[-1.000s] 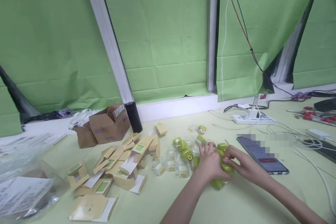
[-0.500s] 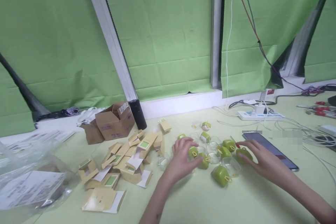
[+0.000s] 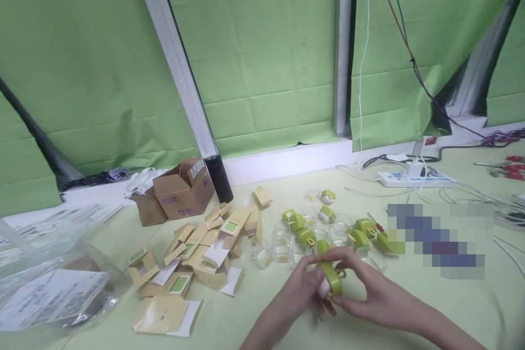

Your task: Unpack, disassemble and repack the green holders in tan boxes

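Note:
Both my hands meet around a small green earbud case (image 3: 335, 280) above the front of the table. Its green shell has a strap loop on its right side, and a white part shows on the left. My left hand (image 3: 298, 290) grips it from the left, thumb against the white part. From the right, my right hand (image 3: 371, 287) holds it between thumb and fingers. Behind the hands lie several similar green cases (image 3: 305, 237) with yellow loops, mixed with clear plastic shells (image 3: 281, 252). Fingers partly cover the held case.
Opened cardboard packets (image 3: 209, 238) are heaped to the left. A brown carton (image 3: 182, 197) and a black cylinder (image 3: 219, 179) stand against the wall. A clear plastic bag (image 3: 61, 284) lies far left. A power strip (image 3: 414, 179) with cables sits back right. A blurred patch covers the right side.
My two hands have come together from either side of the pile. The green case from the front of the pile has been picked up and is now between them.

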Demonstrator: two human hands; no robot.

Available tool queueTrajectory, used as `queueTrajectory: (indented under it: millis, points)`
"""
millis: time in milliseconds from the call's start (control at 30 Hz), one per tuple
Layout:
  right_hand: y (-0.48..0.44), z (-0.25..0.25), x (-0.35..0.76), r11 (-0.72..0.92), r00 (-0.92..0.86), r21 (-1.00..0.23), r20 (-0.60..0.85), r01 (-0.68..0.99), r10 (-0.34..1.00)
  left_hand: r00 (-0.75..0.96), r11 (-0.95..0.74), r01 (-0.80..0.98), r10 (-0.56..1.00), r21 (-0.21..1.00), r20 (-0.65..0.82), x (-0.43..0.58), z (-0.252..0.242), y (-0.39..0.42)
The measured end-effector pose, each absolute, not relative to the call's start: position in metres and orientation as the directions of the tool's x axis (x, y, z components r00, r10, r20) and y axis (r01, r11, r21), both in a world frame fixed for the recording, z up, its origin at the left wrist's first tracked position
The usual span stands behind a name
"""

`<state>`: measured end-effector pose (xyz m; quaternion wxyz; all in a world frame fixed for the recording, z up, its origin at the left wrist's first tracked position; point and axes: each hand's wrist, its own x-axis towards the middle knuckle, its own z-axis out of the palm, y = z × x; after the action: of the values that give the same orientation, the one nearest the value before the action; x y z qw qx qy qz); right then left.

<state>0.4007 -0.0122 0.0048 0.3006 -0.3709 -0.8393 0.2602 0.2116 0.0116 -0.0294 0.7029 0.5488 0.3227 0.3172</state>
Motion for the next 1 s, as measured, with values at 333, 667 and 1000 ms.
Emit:
queueTrajectory:
  millis: [333,667,1000]
  points:
    - [0.106,0.024,0.507,-0.159,0.144,-0.478,-0.068,0.864,0.987,0.529,0.532,-0.485,0.810,0.694,-0.252,0.199,-0.015,0.005]
    - [0.098,0.029,0.488,0.036,-0.011,-0.586,0.046,0.809,0.999,0.438,0.464,-0.609,0.873,0.643,-0.214,0.198,-0.021,0.004]
    - [0.017,-0.006,0.368,0.654,-0.529,-0.691,0.447,0.308,0.722,0.277,0.349,-0.706,0.937,0.616,-0.214,0.191,-0.028,0.009]
